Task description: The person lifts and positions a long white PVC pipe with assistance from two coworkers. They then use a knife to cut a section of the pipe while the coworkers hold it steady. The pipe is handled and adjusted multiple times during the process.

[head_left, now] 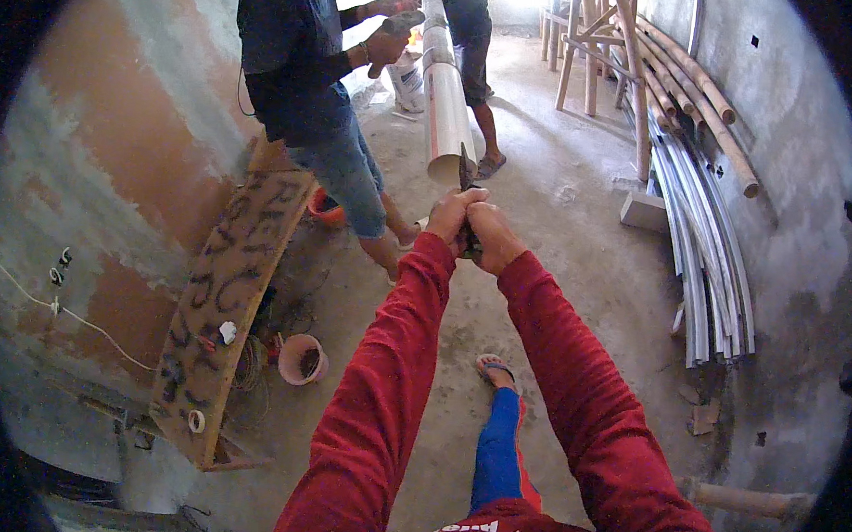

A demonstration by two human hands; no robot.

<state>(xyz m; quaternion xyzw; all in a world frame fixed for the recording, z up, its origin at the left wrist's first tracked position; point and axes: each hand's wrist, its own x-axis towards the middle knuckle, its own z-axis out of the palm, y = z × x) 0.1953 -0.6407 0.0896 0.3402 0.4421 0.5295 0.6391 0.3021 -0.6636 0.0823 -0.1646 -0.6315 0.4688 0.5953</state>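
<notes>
In front of me, my left hand (447, 218) and my right hand (494, 237) are both closed round the handles of dark snips (466, 168). My arms are stretched out and the two hands press together. The pointed blades of the snips meet the right edge of the near end of a long pale tube (446, 113) with a red line along it. Its near mouth faces me, and the far end reaches up to two other people. How far apart the blades are, I cannot tell.
A person in a dark shirt (294, 57) stands left of the tube, another (463, 22) behind it. A painted wooden board (238, 266) leans left beside a pink bucket (301, 359). At right lie metal channels (701, 252), bamboo poles (690, 92) and a block (644, 211).
</notes>
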